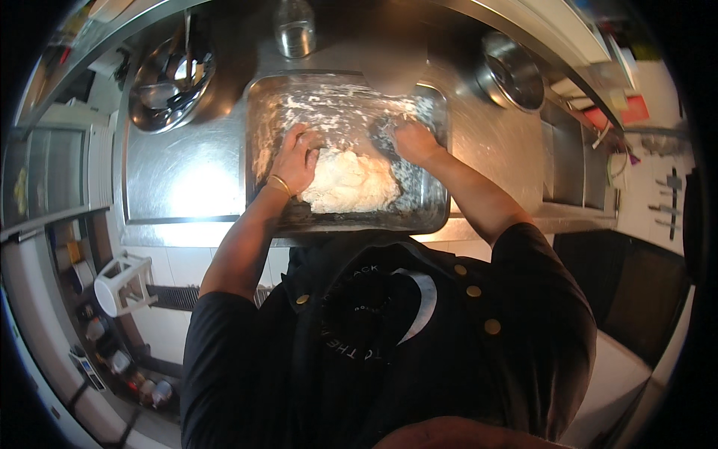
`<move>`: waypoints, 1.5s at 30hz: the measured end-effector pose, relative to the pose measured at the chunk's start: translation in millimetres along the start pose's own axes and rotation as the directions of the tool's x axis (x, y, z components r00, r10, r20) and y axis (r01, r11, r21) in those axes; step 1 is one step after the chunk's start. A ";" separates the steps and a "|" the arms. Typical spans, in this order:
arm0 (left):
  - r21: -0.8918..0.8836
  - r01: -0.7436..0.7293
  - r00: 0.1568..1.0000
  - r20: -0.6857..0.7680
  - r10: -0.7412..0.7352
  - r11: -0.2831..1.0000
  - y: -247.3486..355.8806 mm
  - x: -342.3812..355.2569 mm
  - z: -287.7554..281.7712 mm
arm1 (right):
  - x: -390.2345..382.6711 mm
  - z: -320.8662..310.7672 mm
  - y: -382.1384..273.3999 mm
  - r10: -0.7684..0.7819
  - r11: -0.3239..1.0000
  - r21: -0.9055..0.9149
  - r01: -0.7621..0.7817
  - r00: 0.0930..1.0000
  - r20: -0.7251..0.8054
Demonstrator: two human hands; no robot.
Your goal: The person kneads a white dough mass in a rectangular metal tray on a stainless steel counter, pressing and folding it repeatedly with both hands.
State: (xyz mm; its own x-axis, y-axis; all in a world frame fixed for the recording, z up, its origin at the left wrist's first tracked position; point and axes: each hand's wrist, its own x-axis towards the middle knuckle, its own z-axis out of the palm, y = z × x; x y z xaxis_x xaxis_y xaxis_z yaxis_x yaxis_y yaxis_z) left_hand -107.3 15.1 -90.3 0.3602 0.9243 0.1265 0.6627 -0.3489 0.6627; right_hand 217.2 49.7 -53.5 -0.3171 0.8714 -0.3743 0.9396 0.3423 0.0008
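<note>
Dough (pixel 351 183): one pale, lumpy mass, floury on top, lying in the near, central part of a rectangular metal pan (pixel 359 222) on the steel worktop (pixel 501 138). Left hand (pixel 295 165) at the dough's left edge, fingers bent and a little apart, thumb toward the mass; it appears to touch the dough but does not close round it. Right hand (pixel 413 141) inside the pan, up and right of the dough and apart from it, fingers curled; whether they pinch anything cannot be told, as the back of the hand hides the tips. White floury residue (pixel 321 97) streaks the pan's far side, with more down the right. Judged step: working the dough and collecting what clings to the metal. Good practice: steady the mass lightly with the left palm, sweep the right fingertips low along the floor and into the corners, and bring scrapings inward rather than over the rim. Fold and press with the heel of the hand; deep finger digging would likely tear a sticky mass. Pressure should go straight down, lest the pan slide on smooth steel.
</note>
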 end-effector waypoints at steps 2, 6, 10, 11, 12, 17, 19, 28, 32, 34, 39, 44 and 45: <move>0.076 -0.034 0.999 -0.015 0.035 0.997 -13.4 -8.3 2.5 | -14.2 -36.4 -6.7 0.016 0.996 -0.084 0.000 0.982 0.189; -0.058 0.106 0.994 0.024 -0.105 0.993 10.9 6.8 -20.3 | -38.0 -33.7 5.6 -0.076 0.945 -0.322 0.060 0.996 -0.036; -0.072 0.013 0.991 -0.131 -0.022 0.997 15.7 4.1 -21.2 | -4.8 -28.9 20.7 0.002 0.992 -0.122 -0.005 1.000 -0.028; -0.131 0.018 0.998 -0.062 -0.026 0.991 26.9 5.6 -22.4 | 7.2 -23.4 33.8 0.097 0.993 -0.079 -0.089 0.990 0.103; -0.163 0.024 0.998 -0.054 -0.034 0.986 30.1 5.1 -25.4 | 15.3 -22.3 39.8 0.172 0.985 -0.045 -0.166 0.957 0.232; 0.196 0.190 0.973 -0.169 -0.158 0.962 6.5 -18.2 -33.1 | -51.0 -11.7 -20.2 0.075 0.987 -0.145 -0.062 0.993 0.087; 0.292 0.217 0.976 -0.091 -0.199 0.932 11.1 -20.0 -35.1 | -77.2 6.6 -38.2 0.093 0.995 -0.051 -0.089 0.992 0.082; 0.183 0.150 0.983 0.076 -0.166 0.972 -10.3 -15.0 -13.9 | -84.7 47.2 -21.2 -0.077 0.958 0.263 0.113 0.986 -0.146; -0.113 0.163 0.987 0.026 -0.161 0.980 24.6 -14.5 -36.4 | -92.9 -8.1 -56.8 0.131 0.773 0.626 0.099 0.941 -0.311; -0.116 0.034 0.999 0.045 -0.029 0.993 46.5 -19.5 -39.5 | -91.0 -9.4 -73.5 0.066 0.769 0.596 0.231 0.899 -0.433; 0.062 -0.199 0.976 0.106 0.191 0.978 41.5 -27.4 -20.9 | -72.1 14.1 -89.0 -0.174 0.855 0.377 0.357 0.880 -0.441; 0.049 -0.084 0.996 -0.031 0.086 0.995 64.1 -10.2 -28.0 | -92.2 -3.9 -101.1 -0.262 0.901 0.282 0.330 0.931 -0.253; 0.065 -0.063 0.995 0.082 0.058 0.996 57.1 -5.6 -23.2 | -89.0 -1.2 -102.4 -0.288 0.903 0.249 0.351 0.923 -0.256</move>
State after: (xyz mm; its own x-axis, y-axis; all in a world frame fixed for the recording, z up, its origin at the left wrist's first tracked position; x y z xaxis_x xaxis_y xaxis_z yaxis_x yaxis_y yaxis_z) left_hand -86.7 -6.5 -36.0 0.4504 0.8868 0.1035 0.6797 -0.4157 0.6043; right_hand 149.0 -62.4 -19.1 -0.5965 0.7953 -0.1082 0.7688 0.5274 -0.3618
